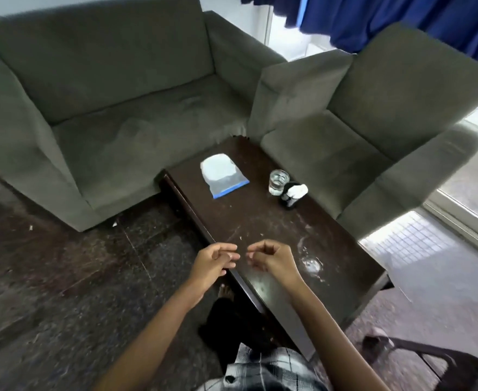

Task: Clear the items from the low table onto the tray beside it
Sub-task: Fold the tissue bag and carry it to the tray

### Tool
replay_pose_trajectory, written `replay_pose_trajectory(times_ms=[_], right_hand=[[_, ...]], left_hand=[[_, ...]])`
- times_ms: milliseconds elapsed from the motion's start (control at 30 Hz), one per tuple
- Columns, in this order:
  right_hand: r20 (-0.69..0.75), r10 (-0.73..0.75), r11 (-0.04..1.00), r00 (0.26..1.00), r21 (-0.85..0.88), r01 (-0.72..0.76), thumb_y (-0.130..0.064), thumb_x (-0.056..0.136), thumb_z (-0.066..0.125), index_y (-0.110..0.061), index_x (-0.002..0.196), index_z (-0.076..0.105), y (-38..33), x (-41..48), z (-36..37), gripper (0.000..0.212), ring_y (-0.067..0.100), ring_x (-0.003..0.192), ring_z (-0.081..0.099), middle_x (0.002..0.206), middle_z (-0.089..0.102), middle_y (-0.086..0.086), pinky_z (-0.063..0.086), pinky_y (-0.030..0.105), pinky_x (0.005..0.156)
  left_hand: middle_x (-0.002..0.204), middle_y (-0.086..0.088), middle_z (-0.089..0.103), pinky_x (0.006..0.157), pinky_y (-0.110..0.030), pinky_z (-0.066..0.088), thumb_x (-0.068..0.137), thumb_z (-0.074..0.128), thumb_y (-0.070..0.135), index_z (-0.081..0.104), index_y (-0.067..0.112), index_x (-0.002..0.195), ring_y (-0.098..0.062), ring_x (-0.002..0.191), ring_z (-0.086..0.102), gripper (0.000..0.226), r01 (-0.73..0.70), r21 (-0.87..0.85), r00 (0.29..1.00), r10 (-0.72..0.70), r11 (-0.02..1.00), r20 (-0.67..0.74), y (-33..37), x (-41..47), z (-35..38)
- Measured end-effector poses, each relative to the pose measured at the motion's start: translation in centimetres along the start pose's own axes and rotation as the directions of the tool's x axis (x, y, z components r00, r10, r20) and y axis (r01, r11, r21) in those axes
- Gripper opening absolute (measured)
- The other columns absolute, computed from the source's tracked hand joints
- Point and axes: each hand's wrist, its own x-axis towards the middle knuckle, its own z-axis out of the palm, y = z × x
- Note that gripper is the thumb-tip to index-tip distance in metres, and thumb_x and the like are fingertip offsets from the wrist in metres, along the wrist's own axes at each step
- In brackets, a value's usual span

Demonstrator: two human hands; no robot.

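From the head camera, a dark wooden worktop (260, 221) runs away from the person toward two grey sofas; the larger sofa (105, 94) stands off the far left corner, and the smaller armchair (373, 122) presses close along the right edge, leaving no gap there; blue curtains (401, 18) hang behind it. The left hand (214, 262) hovers over the near left edge of the worktop, fingers loosely curled and partly spread, holding nothing; the right hand (273, 259) hangs just beside it over the near end, fingers curled inward toward the thumb, and nothing shows between them, though the blur makes that hard to be sure of; the two hands are near each other but apart. Toward the far end lies a clear zip bag (222, 174) with white contents and a blue strip along its near side, flat and close to the left edge; near the right edge stands a glass of water (278, 182), upright, and just beside it, touching or nearly so, a small black and white object (293, 194) whose kind I cannot tell. The middle stretch of the worktop is bare between hands and things; a pale wet patch or smear (311, 263) sits near the right hand. The dark speckled floor (63, 277) lies open along the left edge; a bare foot (226, 292) shows below that edge; a dark chair frame (429, 359) stands off the near right corner.
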Motion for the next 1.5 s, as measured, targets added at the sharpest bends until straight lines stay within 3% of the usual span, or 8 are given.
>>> replay_pose_trajectory(times_ms=[533, 900, 1000, 1100, 1200, 1367, 1433, 1500], right_hand=[[-0.057, 0.274, 0.962, 0.960, 0.026, -0.272, 0.005, 0.083, 0.056, -0.010, 0.067, 0.061, -6.8, 28.2, 6.6, 0.024, 0.011, 0.047, 0.056, 0.064, 0.061, 0.009, 0.047, 0.017, 0.044], [-0.341, 0.617, 0.787, 0.709, 0.285, -0.547, 0.009, 0.074, 0.054, -0.001, 0.058, 0.054, -0.2, 42.8, 9.7, 0.018, 0.014, 0.033, 0.046, 0.044, 0.049, 0.009, 0.044, 0.027, 0.047], [-0.452, 0.641, 0.767, 0.621, 0.338, -0.545, -0.002, 0.078, 0.062, 0.005, 0.077, 0.061, 2.6, 46.3, 10.5, 0.007, 0.025, 0.053, 0.058, 0.062, 0.058, 0.013, 0.057, 0.040, 0.064], [-0.540, 0.650, 0.748, 0.535, 0.331, -0.575, -0.020, 0.077, 0.067, 0.002, 0.099, 0.060, 8.0, 50.2, 10.7, 0.032, 0.036, 0.084, 0.067, 0.091, 0.066, 0.018, 0.056, 0.051, 0.079], [-0.585, 0.669, 0.718, 0.458, 0.352, -0.600, -0.028, 0.074, 0.069, -0.002, 0.112, 0.052, 10.9, 52.5, 11.3, 0.049, 0.039, 0.099, 0.061, 0.109, 0.060, 0.021, 0.052, 0.051, 0.086], [-0.486, 0.755, 0.656, 0.441, 0.526, -0.542, -0.008, 0.081, 0.061, -0.002, 0.090, 0.056, 3.0, 50.0, 12.9, 0.012, 0.035, 0.087, 0.063, 0.088, 0.061, 0.015, 0.054, 0.047, 0.082], [-0.545, 0.722, 0.688, 0.426, 0.495, -0.531, -0.005, 0.079, 0.060, 0.005, 0.094, 0.061, 1.9, 49.7, 13.0, 0.018, 0.038, 0.089, 0.064, 0.093, 0.065, 0.020, 0.055, 0.048, 0.082], [-0.622, 0.640, 0.759, 0.451, 0.419, -0.498, -0.006, 0.081, 0.057, 0.007, 0.101, 0.062, 0.3, 49.1, 12.9, 0.024, 0.037, 0.095, 0.063, 0.098, 0.065, 0.021, 0.051, 0.038, 0.082]], left_hand=[[0.089, 0.006, 0.068, 0.069, -0.020, 0.045, 0.092, 0.049, 0.012, 0.063, 0.018, 0.103, -0.008, 0.079, 0.063, 0.018, 0.072, 0.030, 0.997, -0.071, 0.997, -0.042, 13.8, 22.2, -9.4], [0.092, 0.006, 0.070, 0.073, -0.021, 0.047, 0.094, 0.045, 0.010, 0.063, 0.023, 0.097, -0.006, 0.078, 0.065, 0.022, 0.097, 0.213, 0.988, -0.120, 0.972, 0.096, 16.6, 34.6, -16.6], [0.090, 0.007, 0.069, 0.070, -0.019, 0.046, 0.094, 0.046, 0.010, 0.062, 0.020, 0.101, -0.006, 0.078, 0.064, 0.021, 0.079, 0.263, 0.982, -0.121, 0.962, 0.148, 17.3, 38.8, -18.6], [0.093, 0.007, 0.069, 0.072, -0.020, 0.046, 0.093, 0.046, 0.009, 0.062, 0.020, 0.102, -0.007, 0.080, 0.064, 0.022, 0.064, 0.306, 0.973, -0.127, 0.950, 0.192, 17.5, 42.4, -20.2], [0.092, 0.009, 0.069, 0.074, -0.020, 0.047, 0.094, 0.046, 0.010, 0.061, 0.023, 0.099, -0.006, 0.080, 0.064, 0.022, 0.031, 0.363, 0.958, -0.131, 0.931, 0.256, 17.6, 44.8, -21.4], [0.092, 0.010, 0.070, 0.072, -0.018, 0.048, 0.093, 0.047, 0.010, 0.062, 0.027, 0.096, -0.006, 0.082, 0.065, 0.023, -0.012, 0.426, 0.935, -0.140, 0.905, 0.325, 18.2, 47.2, -23.3], [0.091, 0.010, 0.070, 0.071, -0.019, 0.047, 0.093, 0.047, 0.010, 0.062, 0.027, 0.096, -0.006, 0.081, 0.065, 0.023, -0.018, 0.426, 0.933, -0.138, 0.905, 0.332, 19.0, 47.4, -23.8], [0.091, 0.010, 0.070, 0.071, -0.019, 0.047, 0.093, 0.047, 0.010, 0.062, 0.028, 0.094, -0.007, 0.081, 0.064, 0.023, -0.027, 0.434, 0.925, -0.142, 0.901, 0.352, 20.0, 47.1, -24.1]])
